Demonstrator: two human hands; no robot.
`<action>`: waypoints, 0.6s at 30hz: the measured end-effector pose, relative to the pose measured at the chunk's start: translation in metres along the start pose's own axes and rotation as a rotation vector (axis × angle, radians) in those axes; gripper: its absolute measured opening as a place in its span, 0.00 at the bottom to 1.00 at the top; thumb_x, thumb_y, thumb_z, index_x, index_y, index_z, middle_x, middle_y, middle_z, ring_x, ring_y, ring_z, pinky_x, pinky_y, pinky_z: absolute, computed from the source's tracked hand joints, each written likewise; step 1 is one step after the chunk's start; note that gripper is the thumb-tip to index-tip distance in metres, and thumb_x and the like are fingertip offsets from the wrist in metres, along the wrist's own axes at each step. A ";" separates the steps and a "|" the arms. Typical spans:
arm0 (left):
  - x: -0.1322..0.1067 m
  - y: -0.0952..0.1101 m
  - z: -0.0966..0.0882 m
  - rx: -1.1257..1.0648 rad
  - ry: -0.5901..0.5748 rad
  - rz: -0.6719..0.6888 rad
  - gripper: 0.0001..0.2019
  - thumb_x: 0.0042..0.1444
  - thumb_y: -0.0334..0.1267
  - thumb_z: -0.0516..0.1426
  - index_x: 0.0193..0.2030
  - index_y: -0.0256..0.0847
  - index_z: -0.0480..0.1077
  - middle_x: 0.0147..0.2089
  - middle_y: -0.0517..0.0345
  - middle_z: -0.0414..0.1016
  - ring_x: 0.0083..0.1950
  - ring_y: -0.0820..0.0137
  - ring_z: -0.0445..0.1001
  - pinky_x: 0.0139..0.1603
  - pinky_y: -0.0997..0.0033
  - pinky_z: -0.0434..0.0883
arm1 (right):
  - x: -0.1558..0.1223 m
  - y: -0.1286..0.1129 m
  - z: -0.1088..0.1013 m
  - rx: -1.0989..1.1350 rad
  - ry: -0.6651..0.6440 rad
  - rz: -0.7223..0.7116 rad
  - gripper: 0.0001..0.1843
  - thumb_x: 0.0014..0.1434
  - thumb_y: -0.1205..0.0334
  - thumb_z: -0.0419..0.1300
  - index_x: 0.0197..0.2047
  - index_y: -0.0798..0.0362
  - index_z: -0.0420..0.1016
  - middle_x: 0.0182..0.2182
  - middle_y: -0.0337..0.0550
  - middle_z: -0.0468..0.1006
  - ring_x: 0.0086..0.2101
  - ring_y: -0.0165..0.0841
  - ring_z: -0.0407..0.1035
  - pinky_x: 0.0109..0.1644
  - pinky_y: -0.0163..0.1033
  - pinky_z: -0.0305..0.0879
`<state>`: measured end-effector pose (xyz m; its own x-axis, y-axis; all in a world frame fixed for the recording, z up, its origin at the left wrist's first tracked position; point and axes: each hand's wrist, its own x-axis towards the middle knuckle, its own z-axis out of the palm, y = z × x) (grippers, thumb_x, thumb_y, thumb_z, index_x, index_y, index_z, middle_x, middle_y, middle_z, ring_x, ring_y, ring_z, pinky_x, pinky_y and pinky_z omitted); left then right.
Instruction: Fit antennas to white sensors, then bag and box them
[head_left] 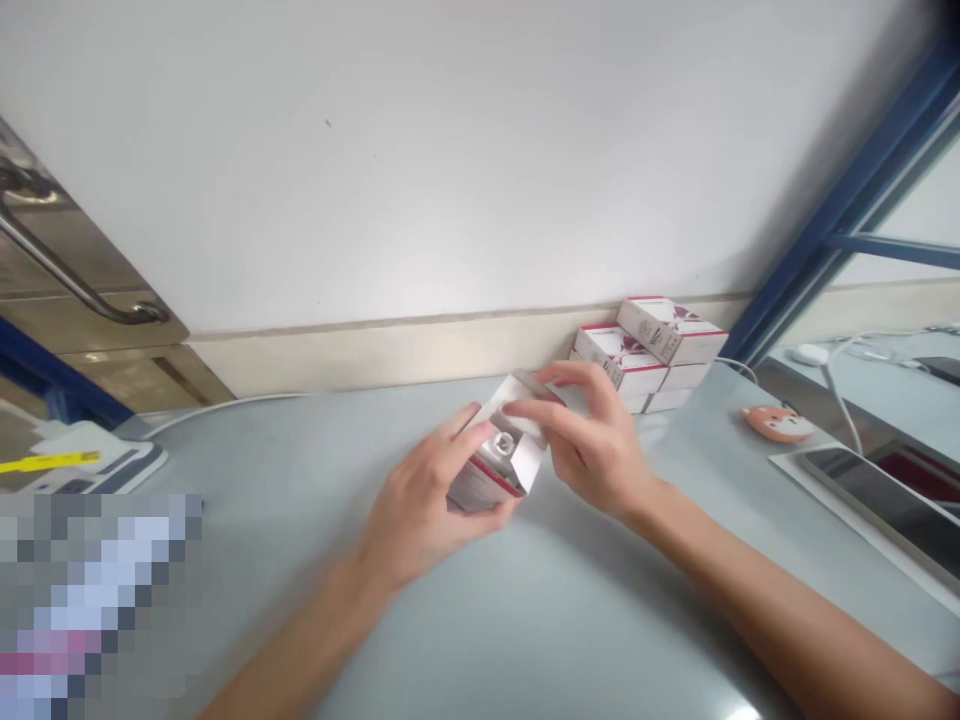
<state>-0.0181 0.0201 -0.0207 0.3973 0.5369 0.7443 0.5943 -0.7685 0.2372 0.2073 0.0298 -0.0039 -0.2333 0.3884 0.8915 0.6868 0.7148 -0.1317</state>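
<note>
the left hand and the right hand both hold a small white box with a red stripe. the box is between the two hands, over the middle of the desk and closer to its far edge. it seems to be held up off the desk. one end of the box is open, and a small bottle with a shiny metal cap shows there. a white paper flap stands up beside the cap.

the left fingers are close together and wrap around the side of the box. the right fingers are bent and clamp the top edge of the open end, just beside the cap.

to do this well, keep the left hand firm so the box does not tip, and keep the right fingers gentle near the cap so the bottle does not slip.

a stack of white boxes sits at the far edge of the desk, against the wall. a small orange animal face toy lies near the right edge.
</note>
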 end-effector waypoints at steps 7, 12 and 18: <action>-0.010 -0.011 0.008 -0.090 0.080 -0.113 0.54 0.50 0.41 0.73 0.77 0.49 0.47 0.58 0.47 0.83 0.55 0.57 0.85 0.52 0.58 0.83 | 0.008 -0.001 -0.015 0.110 -0.034 -0.110 0.14 0.58 0.77 0.53 0.36 0.51 0.75 0.46 0.50 0.76 0.47 0.43 0.74 0.48 0.52 0.72; -0.010 -0.017 0.010 -0.009 0.112 -0.155 0.50 0.46 0.41 0.75 0.72 0.46 0.56 0.56 0.48 0.84 0.54 0.55 0.85 0.52 0.59 0.82 | 0.011 0.001 -0.022 0.192 -0.222 -0.007 0.11 0.54 0.73 0.54 0.29 0.48 0.72 0.45 0.46 0.80 0.55 0.48 0.72 0.57 0.57 0.69; -0.003 -0.020 0.008 0.194 0.133 0.034 0.37 0.54 0.41 0.73 0.67 0.48 0.63 0.59 0.48 0.83 0.55 0.55 0.85 0.57 0.57 0.81 | 0.006 -0.006 -0.008 0.155 -0.359 0.174 0.08 0.68 0.59 0.61 0.49 0.47 0.77 0.49 0.49 0.80 0.51 0.44 0.73 0.57 0.53 0.69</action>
<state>-0.0253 0.0363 -0.0327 0.3313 0.4510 0.8288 0.7106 -0.6971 0.0954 0.2075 0.0234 0.0054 -0.3663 0.6694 0.6463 0.6318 0.6889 -0.3553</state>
